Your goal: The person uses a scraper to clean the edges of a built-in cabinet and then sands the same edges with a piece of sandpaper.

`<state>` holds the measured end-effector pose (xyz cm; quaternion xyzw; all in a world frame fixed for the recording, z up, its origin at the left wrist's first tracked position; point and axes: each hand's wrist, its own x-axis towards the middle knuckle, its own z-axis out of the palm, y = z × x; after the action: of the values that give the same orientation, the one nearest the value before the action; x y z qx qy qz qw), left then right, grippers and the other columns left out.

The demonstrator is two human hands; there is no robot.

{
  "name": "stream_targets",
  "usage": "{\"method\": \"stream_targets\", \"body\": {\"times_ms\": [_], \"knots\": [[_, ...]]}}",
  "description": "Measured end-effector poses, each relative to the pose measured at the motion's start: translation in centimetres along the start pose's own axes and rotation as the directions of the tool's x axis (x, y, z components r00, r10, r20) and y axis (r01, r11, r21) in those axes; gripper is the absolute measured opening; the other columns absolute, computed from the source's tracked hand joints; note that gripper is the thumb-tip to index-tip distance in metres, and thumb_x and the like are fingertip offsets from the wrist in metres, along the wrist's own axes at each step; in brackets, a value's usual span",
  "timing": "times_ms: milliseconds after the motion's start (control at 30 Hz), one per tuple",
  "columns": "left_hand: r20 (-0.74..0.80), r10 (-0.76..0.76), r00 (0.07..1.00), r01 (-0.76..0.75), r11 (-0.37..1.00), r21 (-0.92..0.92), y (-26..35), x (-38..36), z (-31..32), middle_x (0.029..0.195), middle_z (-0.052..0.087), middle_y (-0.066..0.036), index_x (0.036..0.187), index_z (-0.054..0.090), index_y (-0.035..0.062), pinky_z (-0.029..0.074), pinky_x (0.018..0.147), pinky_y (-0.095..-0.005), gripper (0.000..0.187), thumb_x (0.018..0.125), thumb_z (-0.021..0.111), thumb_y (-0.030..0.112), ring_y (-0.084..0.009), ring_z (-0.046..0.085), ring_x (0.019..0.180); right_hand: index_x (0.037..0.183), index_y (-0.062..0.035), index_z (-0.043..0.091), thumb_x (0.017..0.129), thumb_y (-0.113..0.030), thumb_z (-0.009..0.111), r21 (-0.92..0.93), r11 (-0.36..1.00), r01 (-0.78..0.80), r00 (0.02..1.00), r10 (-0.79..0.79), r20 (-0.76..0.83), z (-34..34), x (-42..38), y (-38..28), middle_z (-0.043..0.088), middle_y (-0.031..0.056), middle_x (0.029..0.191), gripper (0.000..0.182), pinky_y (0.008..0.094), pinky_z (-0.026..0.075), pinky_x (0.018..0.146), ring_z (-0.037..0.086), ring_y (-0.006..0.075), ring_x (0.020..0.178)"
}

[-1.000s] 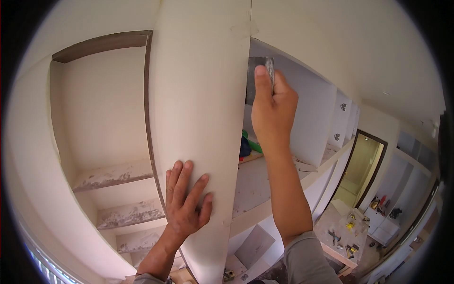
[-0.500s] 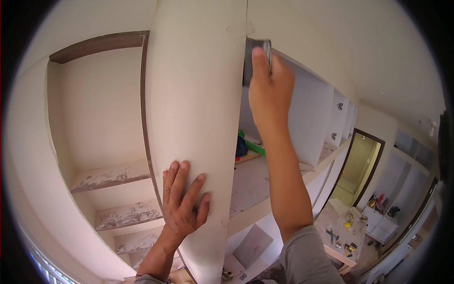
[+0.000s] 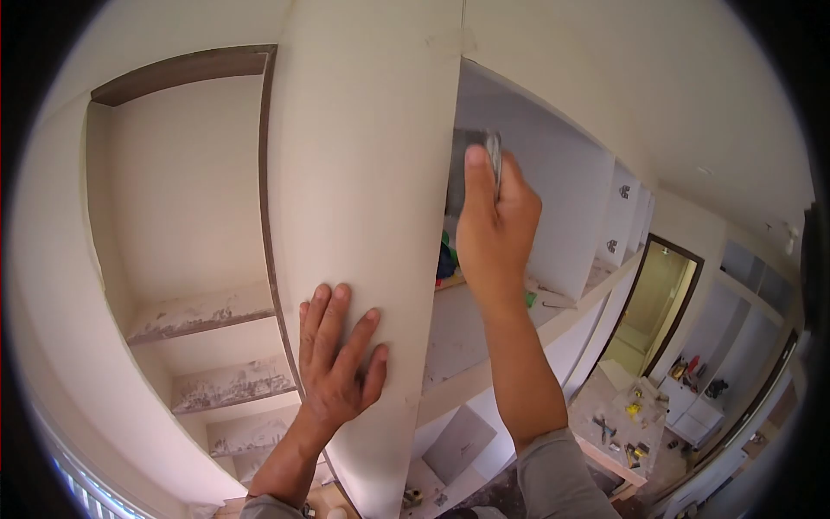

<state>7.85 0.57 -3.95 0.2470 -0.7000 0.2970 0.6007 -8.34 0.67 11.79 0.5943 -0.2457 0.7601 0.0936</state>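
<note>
1. Gripping a flat tool at one o'clock, the right hand holds it by the panel edge, seemingly for control.
2. Left hand, seven o'clock: unclenched fingers spread on the panel, probably bracing.

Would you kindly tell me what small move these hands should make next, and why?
Probably a short stroke of the flat dark tool along the edge of the pale panel: the right hand grips it beside that edge, and the left hand lies spread on the panel, seemingly able to brace.
</note>
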Motion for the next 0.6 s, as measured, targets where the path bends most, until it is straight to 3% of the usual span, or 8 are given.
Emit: {"method": "stream_targets", "body": {"times_ms": [133, 233, 333, 533, 600], "knots": [[0.0, 0.004, 1.0, -0.004, 1.0, 0.005, -0.1, 0.0, 0.0, 0.145, 0.042, -0.028, 0.122, 0.061, 0.0013, 0.027, 0.113, -0.0567, 0.04, 0.084, 0.062, 0.012, -0.0476, 0.036, 0.137, 0.077, 0.0004, 0.05, 0.101, -0.024, 0.051, -0.03, 0.996, -0.084, 0.994, 0.086, 0.065, 0.3, 2.6, -0.7, 0.051, 0.0086, 0.067, 0.033, 0.0339, 0.037, 0.057, 0.046, 0.0158, 0.061], [-0.007, 0.002, 1.0, -0.002, 1.0, 0.011, -0.2, 0.0, 0.1, 0.145, 0.042, -0.028, 0.123, 0.06, 0.0017, 0.027, 0.113, -0.0563, 0.041, 0.084, 0.062, 0.013, -0.0472, 0.036, 0.137, 0.079, -0.0002, 0.05, 0.101, -0.023, 0.052, -0.165, 0.986, -0.002, 1.0, 0.005, 0.023, -0.6, -1.0, 0.0, 0.05, 0.0084, 0.068, 0.032, 0.0331, 0.037, 0.057, 0.046, 0.0154, 0.063], [-0.006, 0.004, 1.0, -0.004, 1.0, 0.011, -0.1, 0.1, 0.0, 0.145, 0.042, -0.028, 0.124, 0.06, 0.002, 0.027, 0.113, -0.0565, 0.041, 0.084, 0.062, 0.013, -0.0471, 0.036, 0.137, 0.081, -0.0003, 0.052, 0.101, -0.021, 0.052, -0.032, 0.999, 0.016, 1.0, -0.015, 0.024, -1.0, -6.2, 0.7, 0.05, 0.0078, 0.07, 0.029, 0.0323, 0.037, 0.058, 0.046, 0.0156, 0.064], [-0.001, 0.016, 1.0, -0.016, 1.0, 0.003, -0.3, 0.0, 0.0, 0.145, 0.043, -0.027, 0.123, 0.061, 0.0021, 0.027, 0.113, -0.0565, 0.041, 0.084, 0.062, 0.013, -0.0471, 0.036, 0.137, 0.093, 0.0014, 0.059, 0.101, -0.018, 0.051, -0.107, 0.97, -0.216, 0.971, 0.226, 0.083, -1.1, -2.7, -0.7, 0.055, 0.0082, 0.082, 0.022, 0.0304, 0.041, 0.065, 0.052, 0.0161, 0.07], [0.01, 0.001, 1.0, -0.001, 1.0, -0.001, -0.2, 0.0, -0.2, 0.145, 0.043, -0.027, 0.123, 0.061, 0.0021, 0.028, 0.112, -0.0569, 0.041, 0.083, 0.062, 0.012, -0.0473, 0.036, 0.137, 0.092, 0.0016, 0.059, 0.101, -0.017, 0.051, -0.13, 0.988, -0.078, 0.996, 0.084, 0.042, -1.4, -5.0, -0.2, 0.055, 0.0079, 0.081, 0.022, 0.0304, 0.041, 0.065, 0.051, 0.0162, 0.07]]}}
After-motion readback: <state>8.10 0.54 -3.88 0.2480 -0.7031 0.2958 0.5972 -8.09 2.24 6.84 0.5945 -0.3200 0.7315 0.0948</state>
